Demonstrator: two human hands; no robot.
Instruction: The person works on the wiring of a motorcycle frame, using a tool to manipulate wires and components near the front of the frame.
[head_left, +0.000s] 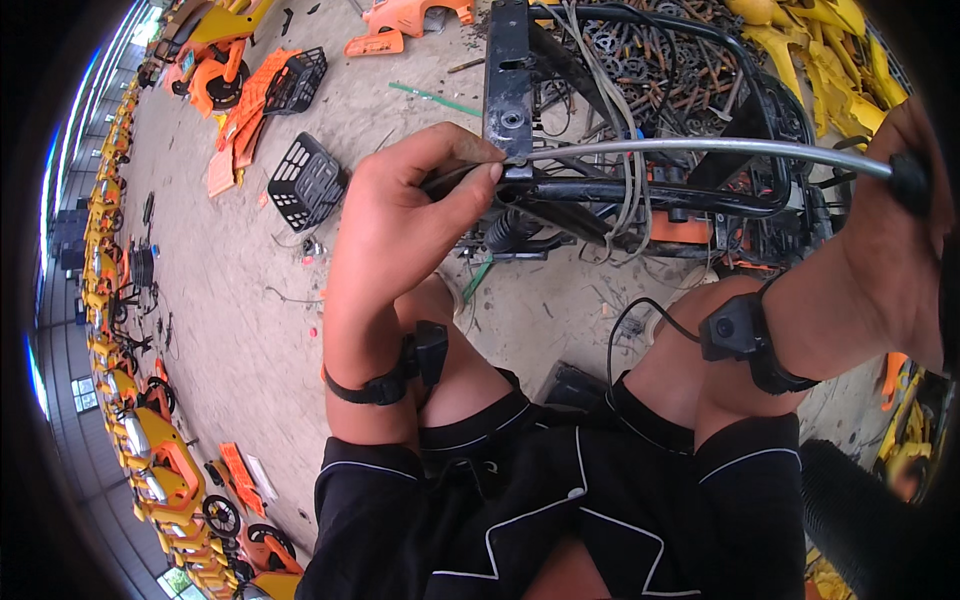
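In the centre of the frame, the left hand is nearly closed, thumb and forefinger pinched at the left end of a slim metal rod. The rod, smooth, silvery and gently bowed by the lens, runs to the upper right, ending in a black knob. There the right hand meets the knob; the dark rim obscures its fingers, so I cannot tell how closed they are. Beneath the rod stands a scuffed black tubular vehicle frame, draped with limp grey cables.
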